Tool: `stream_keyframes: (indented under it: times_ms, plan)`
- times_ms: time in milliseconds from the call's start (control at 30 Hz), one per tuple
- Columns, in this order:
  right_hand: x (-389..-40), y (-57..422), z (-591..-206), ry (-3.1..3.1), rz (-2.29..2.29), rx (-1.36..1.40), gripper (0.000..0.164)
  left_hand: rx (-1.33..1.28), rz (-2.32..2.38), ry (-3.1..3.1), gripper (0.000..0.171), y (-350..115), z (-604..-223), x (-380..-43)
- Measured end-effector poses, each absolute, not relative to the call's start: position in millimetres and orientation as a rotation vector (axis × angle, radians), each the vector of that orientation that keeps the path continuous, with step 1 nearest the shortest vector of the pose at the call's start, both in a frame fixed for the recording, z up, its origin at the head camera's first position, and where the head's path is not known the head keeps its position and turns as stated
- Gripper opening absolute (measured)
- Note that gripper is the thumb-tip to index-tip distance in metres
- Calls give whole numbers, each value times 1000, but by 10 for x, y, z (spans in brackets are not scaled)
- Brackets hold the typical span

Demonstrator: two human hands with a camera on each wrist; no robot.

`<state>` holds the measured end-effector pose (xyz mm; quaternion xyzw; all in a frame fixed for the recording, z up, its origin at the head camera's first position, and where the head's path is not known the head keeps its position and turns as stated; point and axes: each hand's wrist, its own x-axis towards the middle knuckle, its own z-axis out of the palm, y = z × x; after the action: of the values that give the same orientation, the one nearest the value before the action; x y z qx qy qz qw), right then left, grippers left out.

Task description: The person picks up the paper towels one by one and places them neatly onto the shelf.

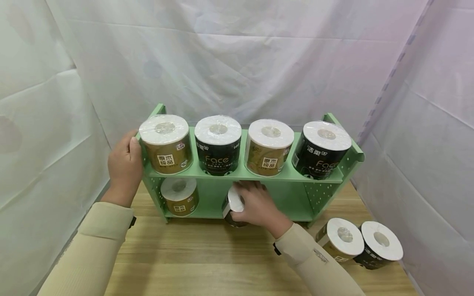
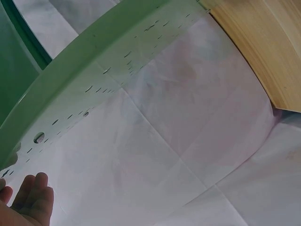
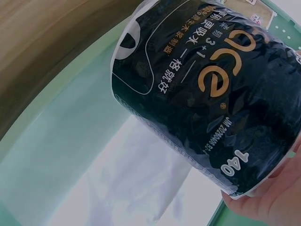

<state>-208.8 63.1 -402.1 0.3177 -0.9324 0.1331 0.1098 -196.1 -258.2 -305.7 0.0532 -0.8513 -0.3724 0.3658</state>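
My right hand (image 1: 257, 205) grips a black-wrapped toilet paper roll (image 1: 232, 207) by its upper end, at the front of the lower tier of a green two-tier shelf (image 1: 214, 197). The roll is tilted; its "Face" label (image 3: 216, 80) fills much of the right wrist view. At the shelf's upper left end my left hand (image 1: 126, 168) holds the side panel (image 2: 108, 52), thumb in front and some fingers hidden. A gold-wrapped roll (image 1: 180, 201) stands upright at the left of the lower tier. Gold and black rolls alternate along the top tier, beginning with a gold roll (image 1: 168, 154).
On the wooden table (image 1: 177, 263), right of the shelf, stand a gold roll (image 1: 342, 240) and a black roll (image 1: 379, 246) side by side. White cloth (image 1: 237, 61) hangs behind and on both sides. The top board overhangs my right hand.
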Motion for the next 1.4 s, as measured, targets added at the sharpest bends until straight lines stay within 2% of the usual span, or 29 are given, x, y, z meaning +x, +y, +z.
stream_keyframes:
  times_ms: [567, 667, 833, 933, 1400]
  plan:
    - [-2218, 490, -4061, -2679, 431, 989, 82, 124, -956, -2158, 44, -2588, -3076, -1965]
    - [-2244, 457, -4052, -2691, 451, 990, 76, 119, -951, -2152, 43, -2591, -3080, -1970]
    - [-2286, 402, -4029, -2696, 465, 1008, 51, 126, -954, -2165, 43, -2589, -3080, -1971]
    - [-2307, 369, -4014, -2686, 479, 1027, 42, 126, -953, -2165, 43, -2587, -3078, -1966]
    - [-2385, 228, -4036, -2655, 525, 1088, 43, 117, -931, -2158, 42, -2583, -3088, -1977]
